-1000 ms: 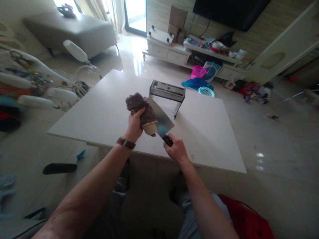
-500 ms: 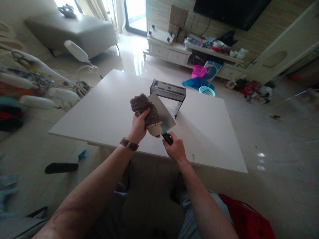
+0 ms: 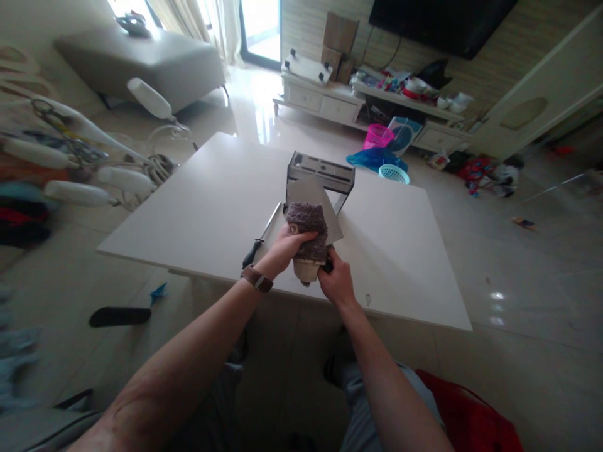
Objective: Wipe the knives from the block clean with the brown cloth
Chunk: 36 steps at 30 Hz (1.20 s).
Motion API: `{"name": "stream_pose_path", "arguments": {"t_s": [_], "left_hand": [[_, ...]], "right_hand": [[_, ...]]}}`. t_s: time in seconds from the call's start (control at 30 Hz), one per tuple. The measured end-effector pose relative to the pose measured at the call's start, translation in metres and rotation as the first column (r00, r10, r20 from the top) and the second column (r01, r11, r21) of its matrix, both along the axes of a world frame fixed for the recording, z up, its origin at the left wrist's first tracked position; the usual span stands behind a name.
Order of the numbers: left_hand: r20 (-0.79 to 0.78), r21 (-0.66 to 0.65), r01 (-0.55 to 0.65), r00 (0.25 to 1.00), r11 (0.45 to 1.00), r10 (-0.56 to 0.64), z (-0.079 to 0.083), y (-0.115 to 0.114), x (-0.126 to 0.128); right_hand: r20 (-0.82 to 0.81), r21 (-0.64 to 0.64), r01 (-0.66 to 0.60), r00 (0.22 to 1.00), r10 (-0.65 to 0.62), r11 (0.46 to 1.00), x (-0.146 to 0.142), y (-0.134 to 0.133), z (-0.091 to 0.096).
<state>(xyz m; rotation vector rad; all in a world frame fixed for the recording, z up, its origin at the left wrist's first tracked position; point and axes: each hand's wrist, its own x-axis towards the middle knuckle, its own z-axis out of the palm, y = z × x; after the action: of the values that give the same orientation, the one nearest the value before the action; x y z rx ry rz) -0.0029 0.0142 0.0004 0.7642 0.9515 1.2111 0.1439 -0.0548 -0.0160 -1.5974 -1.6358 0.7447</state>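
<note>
My right hand [image 3: 338,280] is closed around the black handle of a cleaver [image 3: 332,226], whose wide metal blade points away from me over the table. My left hand [image 3: 286,246] grips a folded brown fluffy cloth [image 3: 307,215] with a beige underside, thumb on top. The cloth lies over part of the blade and hides it. A sharpening steel [image 3: 253,253] with a black handle rests on the tabletop left of my left hand. Just beyond the blade stands a knife block [image 3: 323,166] with a slotted grey top.
The white table [image 3: 405,251] fills the middle, with a small mark or object [image 3: 368,299] near its front edge. Behind it on the floor are a pink basket [image 3: 378,135], a blue bag [image 3: 370,158] and a light-blue basket [image 3: 394,174]. A red bag [image 3: 461,408] lies at lower right.
My left hand and the cloth have moved right and toward me along the blade, and the cloth is now more upright. The sharpening steel, hidden before, shows on the table.
</note>
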Motion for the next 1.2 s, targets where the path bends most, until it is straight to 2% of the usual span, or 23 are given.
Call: {"name": "stream_pose_path", "arguments": {"t_s": [0.13,0.27,0.4,0.63,0.8,0.9,1.07,1.13,1.2], "left_hand": [[-0.065,0.033,0.092,0.994,0.995,-0.09,0.002,0.005,-0.01],[-0.14,0.043,0.176,0.976,0.983,-0.169,0.001,0.008,-0.024],[-0.184,0.058,0.163,0.971,0.985,-0.15,-0.003,0.006,-0.027],[-0.038,0.013,0.094,0.995,0.996,-0.093,-0.01,-0.007,0.001],[-0.018,-0.001,0.067,0.998,0.998,-0.067,-0.008,-0.007,0.005],[-0.045,0.018,0.104,0.994,0.994,-0.103,-0.003,-0.004,0.0],[-0.163,0.049,0.237,0.96,0.97,-0.226,0.001,0.003,-0.017],[-0.218,0.057,0.239,0.95,0.969,-0.222,0.001,0.004,-0.02],[-0.235,0.047,0.184,0.957,0.982,-0.168,-0.001,0.002,-0.018]], "right_hand": [[-0.047,0.025,0.016,0.999,-0.015,1.0,0.002,0.002,0.003],[0.043,0.022,0.041,0.998,-0.042,0.999,0.006,0.001,0.004],[0.091,0.02,0.043,0.995,-0.045,0.999,0.008,-0.001,0.003],[0.148,-0.007,0.037,0.988,-0.035,0.999,0.002,-0.001,0.001],[0.192,-0.002,0.037,0.981,-0.036,0.999,0.002,-0.002,0.002],[0.168,0.009,0.023,0.985,-0.024,1.0,0.005,-0.001,0.004],[0.194,0.031,0.032,0.98,-0.037,0.999,0.011,-0.001,0.006],[0.224,0.035,0.044,0.973,-0.051,0.998,0.012,-0.001,0.007],[0.255,0.027,0.053,0.965,-0.058,0.998,0.011,0.0,0.008]]}}
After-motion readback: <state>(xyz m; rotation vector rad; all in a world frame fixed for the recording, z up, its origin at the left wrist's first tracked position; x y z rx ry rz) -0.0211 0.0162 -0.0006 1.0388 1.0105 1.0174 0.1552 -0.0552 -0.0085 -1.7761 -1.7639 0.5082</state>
